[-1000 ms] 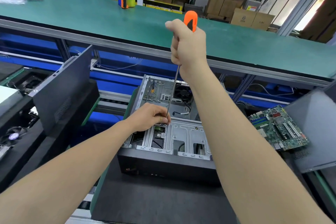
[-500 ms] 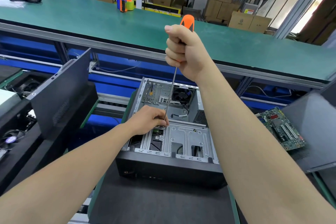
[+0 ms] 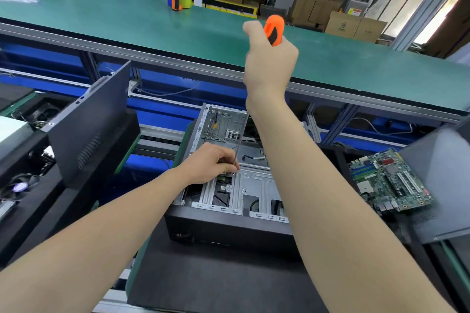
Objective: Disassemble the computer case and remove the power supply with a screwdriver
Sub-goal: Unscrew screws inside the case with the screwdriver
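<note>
The black steel computer case (image 3: 229,226) lies open side up at the near middle of the dark-matted counter (image 3: 203,274). Over its silver drive cage, the left hand (image 3: 213,162) pinches the lower shaft of a long orange-handled screwdriver (image 3: 274,29), steadying the tip. Farther up, the right hand (image 3: 269,63) is clenched round the handle. This looks like loosening an internal bracket screw. The next move calls for steady downward pressure while turning. The power supply is not plainly visible.

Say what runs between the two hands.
The shaft of the screwdriver, from the right hand down to the left hand pinching it above the case; head view.
</note>
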{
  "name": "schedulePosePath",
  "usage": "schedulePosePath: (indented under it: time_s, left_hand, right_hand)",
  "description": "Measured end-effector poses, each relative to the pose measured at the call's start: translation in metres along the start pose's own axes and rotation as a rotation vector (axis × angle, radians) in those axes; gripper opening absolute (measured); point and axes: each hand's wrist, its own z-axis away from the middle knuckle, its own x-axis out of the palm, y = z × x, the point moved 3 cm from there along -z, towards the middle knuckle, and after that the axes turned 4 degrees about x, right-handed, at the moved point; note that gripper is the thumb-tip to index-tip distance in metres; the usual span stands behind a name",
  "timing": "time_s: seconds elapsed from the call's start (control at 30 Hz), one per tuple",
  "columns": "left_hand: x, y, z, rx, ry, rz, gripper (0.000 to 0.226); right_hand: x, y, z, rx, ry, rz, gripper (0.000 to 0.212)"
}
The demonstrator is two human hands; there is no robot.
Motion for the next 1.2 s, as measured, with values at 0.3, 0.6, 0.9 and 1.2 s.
schedulePosePath:
  time_s: [0.3, 0.6, 0.9, 1.2]
  left_hand:
    - [-0.001, 0.001, 0.001, -0.001, -0.021, 0.036, 0.015]
    - [0.004, 0.002, -0.001, 0.006, -0.015, -0.028, 0.015]
    - [0.002, 0.003, -0.001, 0.028, -0.015, -0.05, 0.017]
    - [-0.003, 0.0, 0.0, 0.006, -0.07, 0.033, 0.044]
  right_hand:
    - [-0.002, 0.001, -0.022, 0.243, -0.873, -0.069, 0.039]
    - [-0.007, 0.003, -0.024, 0.213, -0.774, -0.025, 0.038]
    - [-0.01, 0.018, 0.007, -0.067, 0.177, 0.061, 0.053]
    - [-0.004, 0.013, -0.016, 0.148, -0.478, -0.012, 0.053]
